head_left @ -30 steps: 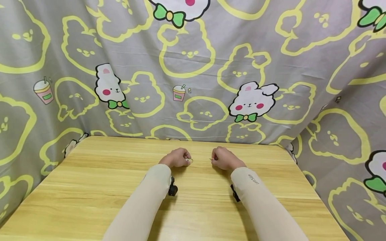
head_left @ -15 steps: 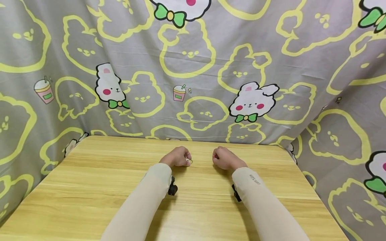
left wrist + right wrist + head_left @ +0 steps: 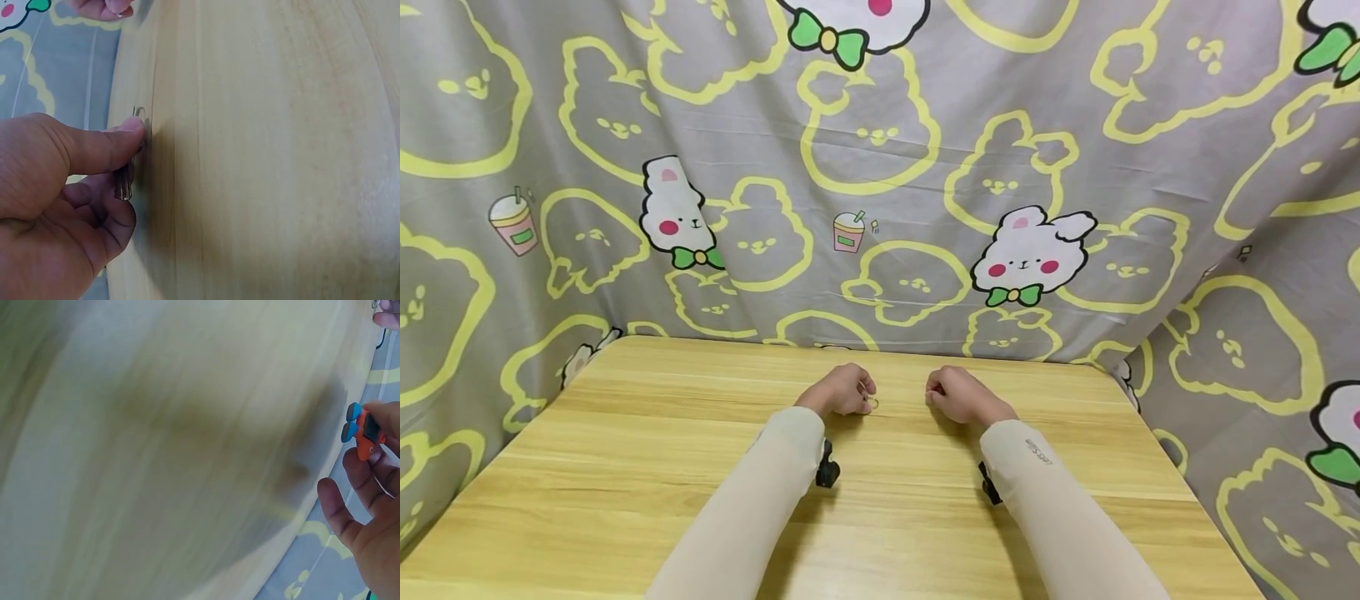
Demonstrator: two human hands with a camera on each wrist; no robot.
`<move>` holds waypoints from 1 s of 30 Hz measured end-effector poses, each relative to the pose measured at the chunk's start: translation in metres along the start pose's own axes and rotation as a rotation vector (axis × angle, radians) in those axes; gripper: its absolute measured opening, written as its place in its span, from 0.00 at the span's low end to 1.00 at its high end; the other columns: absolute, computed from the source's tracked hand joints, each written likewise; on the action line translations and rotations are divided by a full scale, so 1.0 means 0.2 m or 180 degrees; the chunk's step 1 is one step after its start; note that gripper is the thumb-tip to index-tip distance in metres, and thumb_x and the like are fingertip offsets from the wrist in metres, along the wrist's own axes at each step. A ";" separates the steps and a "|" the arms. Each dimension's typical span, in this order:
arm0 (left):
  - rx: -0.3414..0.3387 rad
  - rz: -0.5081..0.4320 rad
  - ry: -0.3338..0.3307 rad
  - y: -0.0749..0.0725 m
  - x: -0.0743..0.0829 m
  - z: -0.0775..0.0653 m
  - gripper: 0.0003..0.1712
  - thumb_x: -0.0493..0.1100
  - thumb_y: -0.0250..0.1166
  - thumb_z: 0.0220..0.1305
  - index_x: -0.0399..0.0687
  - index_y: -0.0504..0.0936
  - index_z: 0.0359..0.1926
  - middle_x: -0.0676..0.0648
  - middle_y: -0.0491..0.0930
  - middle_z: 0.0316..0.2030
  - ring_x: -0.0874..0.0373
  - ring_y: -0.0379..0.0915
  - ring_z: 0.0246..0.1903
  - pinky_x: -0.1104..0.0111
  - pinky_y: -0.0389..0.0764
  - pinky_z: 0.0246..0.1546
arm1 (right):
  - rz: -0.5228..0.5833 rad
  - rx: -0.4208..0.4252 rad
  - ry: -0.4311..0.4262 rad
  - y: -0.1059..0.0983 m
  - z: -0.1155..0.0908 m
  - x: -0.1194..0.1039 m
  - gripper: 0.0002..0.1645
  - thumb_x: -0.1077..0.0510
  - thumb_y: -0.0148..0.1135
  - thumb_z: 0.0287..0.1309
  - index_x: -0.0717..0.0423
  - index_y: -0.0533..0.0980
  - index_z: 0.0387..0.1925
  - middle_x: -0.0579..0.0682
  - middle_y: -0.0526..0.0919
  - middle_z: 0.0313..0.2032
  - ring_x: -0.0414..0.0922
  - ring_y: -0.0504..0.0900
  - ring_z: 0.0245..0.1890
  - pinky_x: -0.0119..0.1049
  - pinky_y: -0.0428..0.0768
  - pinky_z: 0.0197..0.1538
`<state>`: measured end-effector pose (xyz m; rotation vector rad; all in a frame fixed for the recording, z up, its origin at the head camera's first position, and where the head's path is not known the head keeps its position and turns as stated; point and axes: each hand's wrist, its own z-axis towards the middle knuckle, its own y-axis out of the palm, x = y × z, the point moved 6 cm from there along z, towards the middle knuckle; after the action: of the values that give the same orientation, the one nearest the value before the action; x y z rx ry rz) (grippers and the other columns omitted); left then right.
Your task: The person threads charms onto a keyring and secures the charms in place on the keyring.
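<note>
Near the table's far edge, my left hand [image 3: 842,390] pinches a small shiny metal piece [image 3: 124,186] between thumb and fingers. A thin wire loop [image 3: 139,111] pokes out past the thumb tip in the left wrist view; the fingers hide much of the piece, so its kind is unclear. Across a short gap, my right hand [image 3: 957,394] pinches a small orange toy figure [image 3: 364,439] with two blue knobs and a dark patch. In the right wrist view its lower fingers are spread loosely, and thumb and fingers cover part of the toy.
Both hands are over a light wooden table [image 3: 895,517]. A grey curtain [image 3: 917,200] with yellow bear outlines hangs directly behind the table's far edge and down both sides. Black wrist cameras [image 3: 827,468] sit under the sleeves.
Both hands stay almost in place with slight finger and wrist shifts. A small light bit seen at the right fingertips one second ago is hidden from the head view now.
</note>
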<state>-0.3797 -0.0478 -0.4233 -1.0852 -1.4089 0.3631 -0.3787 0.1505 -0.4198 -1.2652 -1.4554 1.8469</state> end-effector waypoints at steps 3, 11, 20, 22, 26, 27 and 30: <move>-0.0007 0.0068 0.0012 0.00 0.01 0.00 0.13 0.34 0.72 0.63 0.41 0.83 0.48 0.49 0.80 0.36 0.58 0.73 0.36 0.65 0.76 0.46 | 0.0005 0.0016 -0.0005 -0.01 0.00 -0.01 0.09 0.63 0.58 0.71 0.54 0.81 0.34 0.45 0.78 0.31 0.43 0.73 0.32 0.39 0.75 0.41; -0.0069 0.0152 0.0013 0.01 0.01 -0.01 0.07 0.34 0.72 0.64 0.43 0.83 0.42 0.50 0.79 0.33 0.58 0.71 0.34 0.66 0.74 0.44 | 0.0094 0.0067 -0.0100 -0.03 0.00 -0.06 0.09 0.61 0.58 0.72 0.56 0.81 0.35 0.45 0.79 0.30 0.42 0.74 0.31 0.39 0.76 0.40; -0.0086 0.0057 0.0119 0.02 0.02 -0.02 0.03 0.36 0.68 0.69 0.44 0.84 0.42 0.50 0.79 0.36 0.58 0.70 0.36 0.66 0.74 0.46 | 0.0341 0.0202 -0.0306 -0.05 -0.01 -0.12 0.09 0.60 0.60 0.72 0.60 0.84 0.39 0.45 0.81 0.32 0.41 0.75 0.32 0.39 0.77 0.40; -0.0077 -0.0094 0.0182 0.01 0.02 -0.03 0.04 0.35 0.66 0.70 0.42 0.83 0.44 0.50 0.80 0.38 0.57 0.72 0.37 0.64 0.75 0.48 | 0.0404 0.0209 -0.0320 -0.06 -0.02 -0.13 0.09 0.61 0.60 0.73 0.61 0.84 0.41 0.45 0.80 0.32 0.41 0.74 0.32 0.39 0.77 0.40; -0.0064 -0.0326 0.0332 0.00 0.05 -0.04 0.09 0.33 0.63 0.72 0.37 0.81 0.51 0.47 0.81 0.43 0.57 0.73 0.42 0.62 0.75 0.53 | 0.0542 0.0251 -0.0365 -0.07 -0.03 -0.16 0.10 0.61 0.60 0.72 0.62 0.85 0.41 0.45 0.79 0.32 0.41 0.74 0.32 0.39 0.76 0.40; -0.0056 -0.0325 0.0376 0.00 0.06 -0.04 0.10 0.33 0.62 0.73 0.37 0.81 0.52 0.47 0.81 0.44 0.57 0.73 0.43 0.62 0.75 0.54 | 0.0581 0.0266 -0.0390 -0.08 -0.04 -0.17 0.10 0.61 0.60 0.73 0.62 0.85 0.41 0.45 0.80 0.32 0.41 0.75 0.32 0.39 0.77 0.40; -0.0030 -0.0307 0.0499 -0.01 0.09 -0.06 0.11 0.34 0.60 0.75 0.38 0.81 0.54 0.47 0.81 0.47 0.57 0.73 0.45 0.61 0.75 0.56 | 0.0668 0.0312 -0.0480 -0.09 -0.05 -0.19 0.10 0.61 0.60 0.73 0.61 0.85 0.42 0.44 0.80 0.33 0.40 0.76 0.32 0.39 0.77 0.40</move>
<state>-0.3666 -0.0399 -0.4085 -1.0267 -1.3189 0.1978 -0.3551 0.1311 -0.3896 -1.2968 -1.3304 2.1656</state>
